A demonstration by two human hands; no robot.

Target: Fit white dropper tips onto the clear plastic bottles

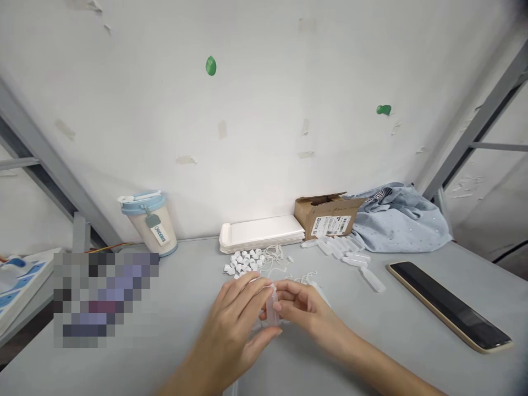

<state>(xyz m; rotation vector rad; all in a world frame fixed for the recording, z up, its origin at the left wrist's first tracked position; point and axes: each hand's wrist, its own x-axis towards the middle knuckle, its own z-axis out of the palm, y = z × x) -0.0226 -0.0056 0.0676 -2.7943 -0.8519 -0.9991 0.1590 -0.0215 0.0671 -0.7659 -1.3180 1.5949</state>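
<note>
Between my two hands, near the middle of the desk, stands a small translucent plastic bottle (272,311), held roughly upright. My left hand (235,322) has its fingertips at the bottle's top and its thumb by the lower end. From the other side my right hand (303,305) pinches the bottle between thumb and curled fingers. The bottle's top is partly covered by fingers, so I cannot tell whether a cap is on it. Just beyond my hands lie a heap of small white caps (246,261) and thin white strings (274,254).
Several similar translucent bottles (338,247) lie before an open cardboard box (328,217). White envelopes (264,231) are stacked by the wall. A blue cloth bag (404,220) and a phone (447,305) are at right, a tumbler (152,223) at left, near a pixelated patch.
</note>
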